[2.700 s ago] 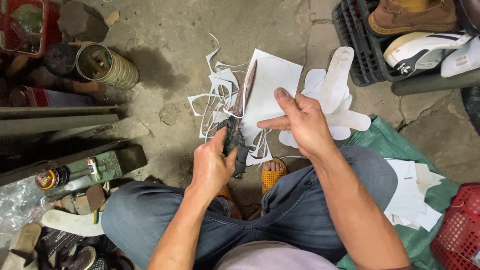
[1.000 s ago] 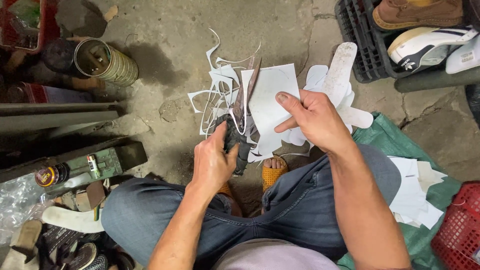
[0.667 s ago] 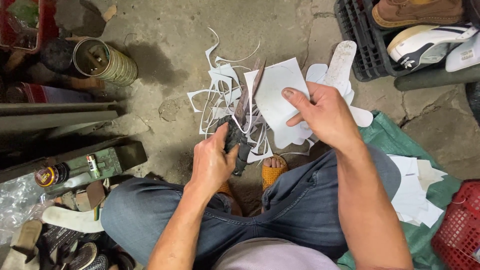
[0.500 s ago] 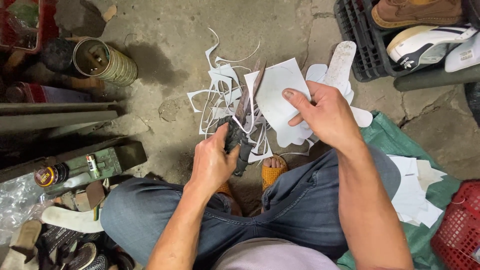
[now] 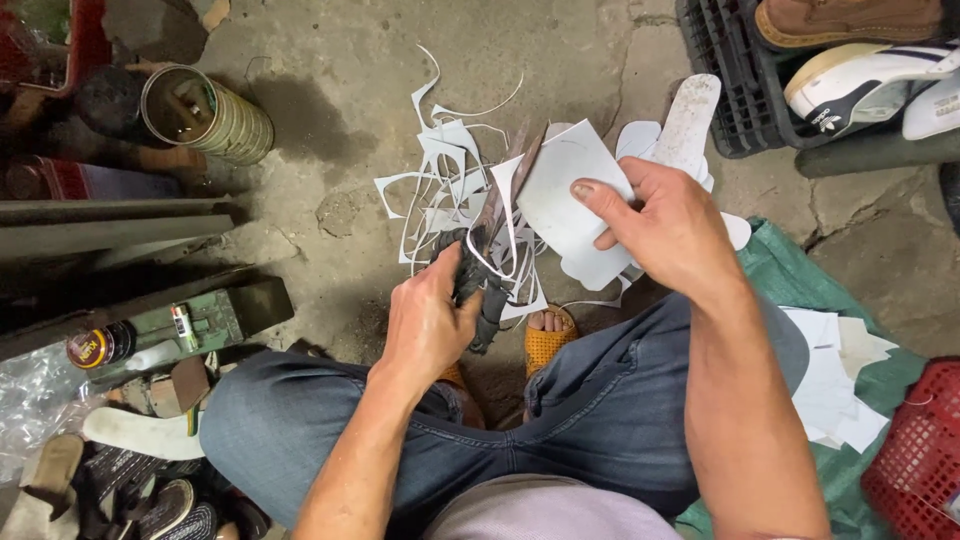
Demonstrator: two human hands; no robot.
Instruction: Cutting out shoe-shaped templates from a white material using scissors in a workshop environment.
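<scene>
White sheet [image 5: 572, 205] is pinched in the right hand [image 5: 672, 225], thumb on top, above the concrete floor [image 5: 330, 120]. Scissors [image 5: 490, 250] are closed inside the left hand [image 5: 425, 325]; their blades touch the sheet's left edge. Black crate [image 5: 735, 90] holds shoes [image 5: 870, 75]. Metal can [image 5: 205, 112] holds small tools.

Tin can [image 5: 205, 120] lies left of paper scraps [image 5: 445, 195], crate [image 5: 735, 85] probably right.
</scene>
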